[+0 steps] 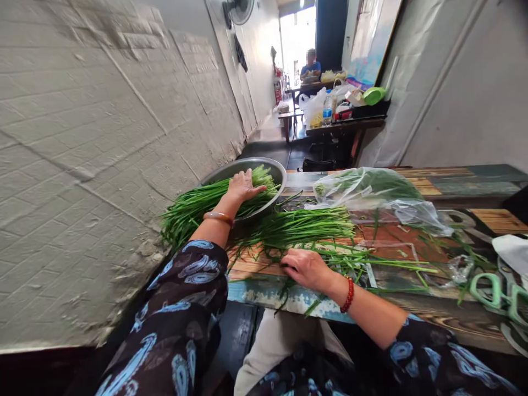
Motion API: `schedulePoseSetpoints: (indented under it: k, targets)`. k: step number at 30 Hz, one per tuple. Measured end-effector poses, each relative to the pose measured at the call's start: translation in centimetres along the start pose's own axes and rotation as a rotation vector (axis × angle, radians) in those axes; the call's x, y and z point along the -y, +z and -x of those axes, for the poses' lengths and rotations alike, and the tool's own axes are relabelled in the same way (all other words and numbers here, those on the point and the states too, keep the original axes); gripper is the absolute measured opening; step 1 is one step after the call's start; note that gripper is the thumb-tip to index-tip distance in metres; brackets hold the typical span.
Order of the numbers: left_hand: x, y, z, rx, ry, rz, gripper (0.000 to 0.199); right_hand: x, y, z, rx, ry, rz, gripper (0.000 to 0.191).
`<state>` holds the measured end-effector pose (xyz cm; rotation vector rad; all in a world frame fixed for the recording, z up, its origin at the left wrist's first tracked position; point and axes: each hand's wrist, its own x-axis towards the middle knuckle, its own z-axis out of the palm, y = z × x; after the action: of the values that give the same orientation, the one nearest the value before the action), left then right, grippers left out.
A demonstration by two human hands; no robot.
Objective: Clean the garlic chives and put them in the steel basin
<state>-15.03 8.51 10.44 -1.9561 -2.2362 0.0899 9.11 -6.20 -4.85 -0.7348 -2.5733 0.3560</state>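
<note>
A thick bundle of garlic chives (193,206) lies in a grey metal basin (281,175), its leafy ends hanging over the left rim. My left hand (244,187) rests on top of that bundle, thumb stretched out to the side. On the table, right of the basin, a second pile of garlic chives (309,226) lies sideways. Just in front of this pile, close to the table's near edge, is my right hand (307,268), its fingers curled around some loose chive strands. Its fingertips are partly hidden. More scattered stalks (396,265) stretch away to the right.
A clear plastic bag of greens (367,186) lies at the table's far side. Green-handled scissors (490,291) are at the right. A textured wall (103,165) borders the left. Behind, another table (350,125) bears bags and a bottle; a person (311,67) sits farther back.
</note>
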Motion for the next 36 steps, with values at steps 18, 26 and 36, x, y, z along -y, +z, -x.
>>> schedulePoseSetpoints:
  k: [18, 26, 36]
  targets:
    - [3.3, 2.9, 1.5, 0.051, 0.219, -0.134, 0.062, 0.0, -0.8, -0.1, 0.008, 0.019, -0.079, 0.016]
    - [-1.9, -0.1, 7.3, -0.276, 0.429, 0.336, 0.060, -0.3, -1.0, -0.2, 0.039, 0.012, -0.069, 0.021]
    - [-10.0, 5.6, 15.3, -0.099, 0.526, 0.934, 0.029, -4.0, -10.7, 2.0, -0.356, 0.143, -0.298, 0.021]
